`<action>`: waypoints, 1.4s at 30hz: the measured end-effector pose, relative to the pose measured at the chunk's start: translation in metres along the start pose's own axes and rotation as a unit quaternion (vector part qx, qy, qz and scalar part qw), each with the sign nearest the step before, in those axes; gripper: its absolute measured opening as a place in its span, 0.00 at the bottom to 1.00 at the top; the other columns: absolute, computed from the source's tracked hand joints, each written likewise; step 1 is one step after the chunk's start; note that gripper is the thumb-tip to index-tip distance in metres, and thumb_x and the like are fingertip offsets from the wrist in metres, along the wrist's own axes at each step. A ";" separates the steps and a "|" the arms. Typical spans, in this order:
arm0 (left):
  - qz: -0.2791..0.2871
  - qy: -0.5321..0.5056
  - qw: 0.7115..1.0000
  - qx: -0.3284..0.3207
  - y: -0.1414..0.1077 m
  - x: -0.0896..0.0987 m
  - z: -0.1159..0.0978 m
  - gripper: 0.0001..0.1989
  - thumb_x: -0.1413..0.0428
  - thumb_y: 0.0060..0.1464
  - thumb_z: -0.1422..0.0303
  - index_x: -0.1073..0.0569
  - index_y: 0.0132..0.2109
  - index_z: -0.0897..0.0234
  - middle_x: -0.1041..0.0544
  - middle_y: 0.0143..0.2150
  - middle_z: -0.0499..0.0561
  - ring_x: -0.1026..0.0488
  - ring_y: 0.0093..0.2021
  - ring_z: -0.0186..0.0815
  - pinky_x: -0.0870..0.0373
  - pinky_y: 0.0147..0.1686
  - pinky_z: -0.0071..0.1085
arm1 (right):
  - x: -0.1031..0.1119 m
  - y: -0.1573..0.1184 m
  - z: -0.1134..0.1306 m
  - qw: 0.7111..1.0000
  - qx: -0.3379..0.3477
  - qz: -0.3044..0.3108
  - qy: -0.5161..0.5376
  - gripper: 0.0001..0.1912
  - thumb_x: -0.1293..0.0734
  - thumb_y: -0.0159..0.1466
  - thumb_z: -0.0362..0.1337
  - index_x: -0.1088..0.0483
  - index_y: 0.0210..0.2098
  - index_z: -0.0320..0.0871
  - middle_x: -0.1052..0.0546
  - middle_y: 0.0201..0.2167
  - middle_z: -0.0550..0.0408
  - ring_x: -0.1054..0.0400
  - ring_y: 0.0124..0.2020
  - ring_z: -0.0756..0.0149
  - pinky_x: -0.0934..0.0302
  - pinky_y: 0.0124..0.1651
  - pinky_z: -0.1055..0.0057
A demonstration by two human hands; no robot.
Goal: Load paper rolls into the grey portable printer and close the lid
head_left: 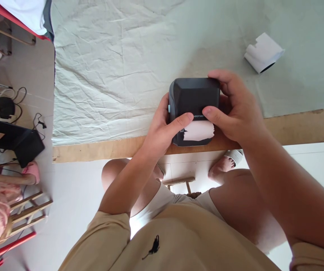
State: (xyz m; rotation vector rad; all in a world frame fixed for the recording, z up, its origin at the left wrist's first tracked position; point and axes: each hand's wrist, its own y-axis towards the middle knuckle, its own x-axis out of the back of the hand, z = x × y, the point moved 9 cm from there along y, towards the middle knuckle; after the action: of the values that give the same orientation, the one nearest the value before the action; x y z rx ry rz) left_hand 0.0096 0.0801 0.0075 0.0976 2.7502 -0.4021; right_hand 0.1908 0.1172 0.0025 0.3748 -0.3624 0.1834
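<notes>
A black portable receipt printer [197, 92] is held between my two hands over the front edge of the table. White paper [200, 131] with a torn edge sticks out of its slot on the side toward me. My left hand [167, 126] is closed round the printer's left side, its thumb on the top beside the paper. On the right side my right hand [233, 107] grips it, thumb on the lid near the printed lettering and fingers round the far corner. Both hands' other fingers are partly hidden by the printer.
A curled piece of white paper [264, 52] lies on the wrinkled pale green cloth [108, 75] at the right. The table's wooden edge [99, 148] runs in front of me. To the left on the floor are a black laptop-like device [12, 139], cables and a wooden stool [28, 214] with a seated person.
</notes>
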 end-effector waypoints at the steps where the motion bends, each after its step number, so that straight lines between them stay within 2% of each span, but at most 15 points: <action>1: 0.006 0.004 1.000 -0.003 0.001 0.002 0.000 0.28 0.22 0.56 0.50 0.19 0.58 0.52 0.12 0.58 0.53 0.16 0.70 0.59 0.16 0.66 0.50 | -0.001 -0.001 0.000 1.000 -0.003 -0.001 -0.006 0.37 0.25 0.71 0.64 0.31 0.75 0.62 0.17 0.64 0.51 0.17 0.50 0.56 0.15 0.51 0.57; 5: 0.053 0.006 0.998 -0.017 0.003 -0.001 -0.002 0.28 0.21 0.57 0.54 0.19 0.61 0.48 0.11 0.61 0.49 0.18 0.72 0.56 0.15 0.66 0.43 | -0.004 -0.002 0.002 1.000 0.000 -0.004 -0.005 0.36 0.27 0.73 0.61 0.34 0.76 0.62 0.18 0.65 0.51 0.17 0.51 0.57 0.15 0.53 0.57; 7: 0.057 -0.013 0.998 -0.032 0.003 -0.003 -0.004 0.27 0.25 0.62 0.51 0.20 0.63 0.48 0.11 0.63 0.48 0.20 0.76 0.53 0.15 0.67 0.42 | -0.004 -0.002 0.006 1.000 0.023 -0.012 0.004 0.35 0.29 0.75 0.61 0.35 0.76 0.61 0.19 0.67 0.51 0.17 0.55 0.57 0.15 0.56 0.56; 9: 0.048 -0.031 0.997 -0.045 0.004 -0.005 -0.006 0.22 0.32 0.69 0.45 0.19 0.62 0.49 0.11 0.64 0.49 0.23 0.80 0.51 0.16 0.69 0.42 | -0.004 -0.003 0.010 0.999 0.047 -0.019 0.005 0.35 0.30 0.76 0.60 0.35 0.77 0.61 0.19 0.67 0.51 0.17 0.56 0.56 0.15 0.56 0.55; 12: 0.022 -0.039 0.998 -0.036 0.008 -0.001 0.002 0.22 0.35 0.71 0.41 0.17 0.55 0.53 0.11 0.64 0.51 0.25 0.81 0.52 0.17 0.73 0.44 | -0.004 -0.004 0.012 0.999 0.050 -0.019 -0.010 0.32 0.31 0.77 0.57 0.34 0.77 0.61 0.19 0.66 0.51 0.17 0.57 0.55 0.16 0.58 0.52; 17: -0.037 -0.059 0.998 0.008 0.013 0.013 0.019 0.28 0.38 0.69 0.36 0.17 0.45 0.57 0.08 0.49 0.54 0.13 0.68 0.54 0.11 0.64 0.48 | 0.010 -0.006 0.030 0.993 0.082 -0.052 -0.064 0.30 0.27 0.73 0.52 0.29 0.73 0.62 0.19 0.61 0.50 0.19 0.58 0.51 0.17 0.60 0.47; 21: -0.032 -0.066 0.997 -0.007 0.014 0.011 0.012 0.24 0.33 0.67 0.41 0.21 0.38 0.57 0.11 0.39 0.51 0.09 0.59 0.51 0.09 0.56 0.44 | 0.020 -0.002 0.049 0.987 0.115 -0.031 -0.105 0.32 0.19 0.66 0.49 0.24 0.69 0.61 0.18 0.52 0.51 0.20 0.48 0.54 0.16 0.51 0.53; 24: -0.034 -0.081 0.996 -0.008 0.014 0.010 0.011 0.21 0.32 0.68 0.46 0.23 0.37 0.56 0.13 0.35 0.48 0.08 0.54 0.48 0.09 0.53 0.42 | 0.026 0.001 0.059 0.985 0.123 -0.022 -0.120 0.34 0.15 0.62 0.48 0.21 0.65 0.62 0.19 0.39 0.57 0.22 0.37 0.58 0.18 0.42 0.58; 26: -0.043 -0.083 0.996 0.001 0.014 0.011 0.014 0.20 0.34 0.70 0.47 0.22 0.38 0.57 0.15 0.33 0.47 0.09 0.52 0.46 0.09 0.53 0.41 | 0.031 0.003 0.066 0.985 0.112 -0.049 -0.120 0.27 0.16 0.64 0.49 0.19 0.61 0.62 0.23 0.28 0.63 0.27 0.27 0.63 0.23 0.34 0.62; 28: -0.047 -0.072 0.996 0.010 0.014 0.012 0.017 0.22 0.36 0.72 0.45 0.22 0.39 0.57 0.15 0.34 0.48 0.09 0.53 0.46 0.10 0.54 0.41 | 0.042 0.004 0.075 0.982 0.096 -0.122 -0.107 0.15 0.20 0.70 0.51 0.18 0.54 0.60 0.25 0.23 0.65 0.31 0.21 0.67 0.31 0.26 0.65; 30: -0.045 -0.053 0.997 0.013 0.014 0.012 0.019 0.24 0.37 0.72 0.42 0.21 0.39 0.57 0.13 0.36 0.50 0.10 0.55 0.46 0.11 0.56 0.40 | 0.052 0.003 0.085 0.969 0.099 -0.207 -0.089 0.11 0.23 0.73 0.53 0.20 0.47 0.56 0.21 0.27 0.62 0.26 0.22 0.66 0.37 0.22 0.65; 32: -0.042 -0.040 0.998 0.013 0.013 0.011 0.019 0.26 0.39 0.72 0.39 0.21 0.39 0.58 0.12 0.38 0.50 0.10 0.56 0.46 0.12 0.57 0.40 | 0.055 0.003 0.092 0.959 0.108 -0.248 -0.082 0.12 0.22 0.72 0.50 0.23 0.42 0.53 0.16 0.35 0.59 0.19 0.27 0.63 0.39 0.21 0.66; 35: -0.029 -0.031 0.999 -0.007 0.013 0.010 0.016 0.26 0.40 0.74 0.40 0.21 0.39 0.58 0.13 0.38 0.50 0.11 0.54 0.44 0.14 0.55 0.37 | 0.041 0.008 0.100 0.954 0.140 -0.201 -0.170 0.06 0.24 0.70 0.38 0.24 0.38 0.51 0.15 0.34 0.61 0.23 0.25 0.66 0.41 0.24 0.65; 38: -0.019 0.002 0.999 -0.032 0.011 0.011 0.011 0.25 0.41 0.76 0.43 0.21 0.39 0.58 0.14 0.38 0.48 0.13 0.49 0.38 0.18 0.52 0.31 | 0.019 0.010 0.102 0.933 0.160 -0.103 -0.306 0.04 0.28 0.70 0.36 0.20 0.38 0.51 0.19 0.26 0.61 0.32 0.23 0.67 0.47 0.27 0.64; 42: -0.032 0.038 0.998 -0.027 0.009 0.015 0.010 0.26 0.39 0.75 0.42 0.20 0.39 0.59 0.18 0.35 0.45 0.18 0.41 0.33 0.21 0.46 0.29 | 0.004 0.017 0.083 0.920 0.025 0.046 -0.388 0.09 0.31 0.70 0.39 0.16 0.44 0.51 0.24 0.26 0.57 0.38 0.26 0.65 0.56 0.33 0.64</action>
State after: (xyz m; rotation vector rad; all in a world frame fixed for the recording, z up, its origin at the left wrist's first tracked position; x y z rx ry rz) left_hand -0.0002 0.0858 -0.0091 0.0117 2.8437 -0.3471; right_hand 0.1646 0.1004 0.0818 0.4740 -1.1640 0.1301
